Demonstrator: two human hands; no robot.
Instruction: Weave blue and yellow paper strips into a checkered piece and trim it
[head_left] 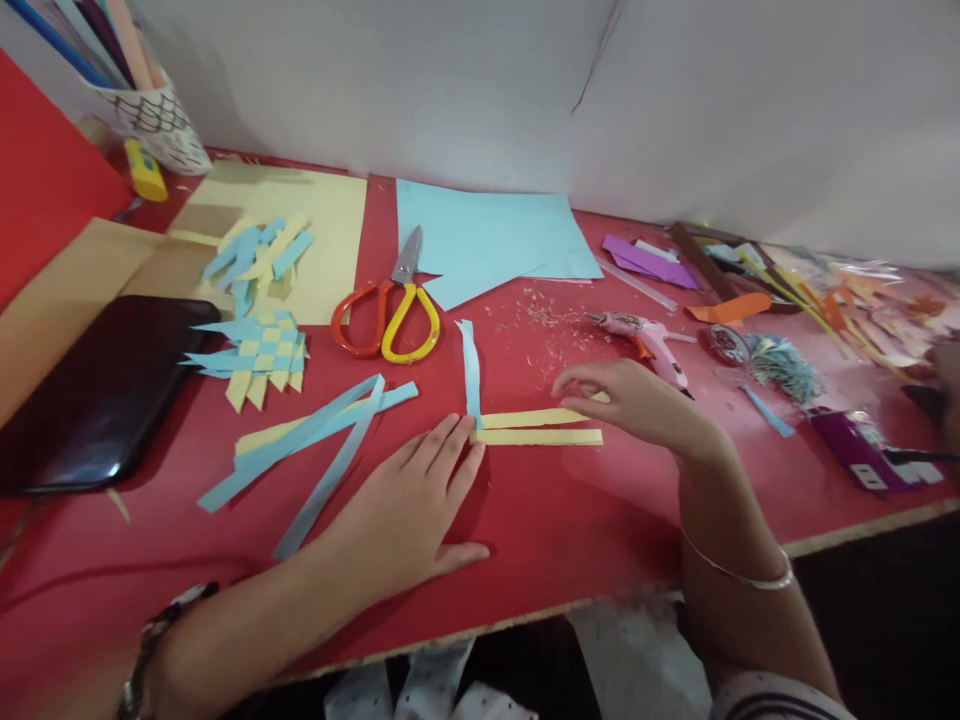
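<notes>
My left hand (416, 500) lies palm down on the red table, fingers stretched out. Its fingertips press on the corner where a light blue paper strip (471, 365) meets two yellow strips. The blue strip points away from me; the lower yellow paper strip (544, 437) runs flat to the right. My right hand (630, 400) has its fingers curled at the right end of the upper yellow paper strip (525, 419), seemingly pinching it. Left of my left hand lie loose blue and yellow strips (307, 440) and a small woven blue-and-yellow paper piece (266, 350).
Scissors (397, 310) with red and yellow handles lie behind the strips. Blue paper (487, 240) and yellow paper (330, 230) are at the back. A pink glue gun (649, 340) and a purple object (862, 450) lie right, a black phone-like device (105, 390) left.
</notes>
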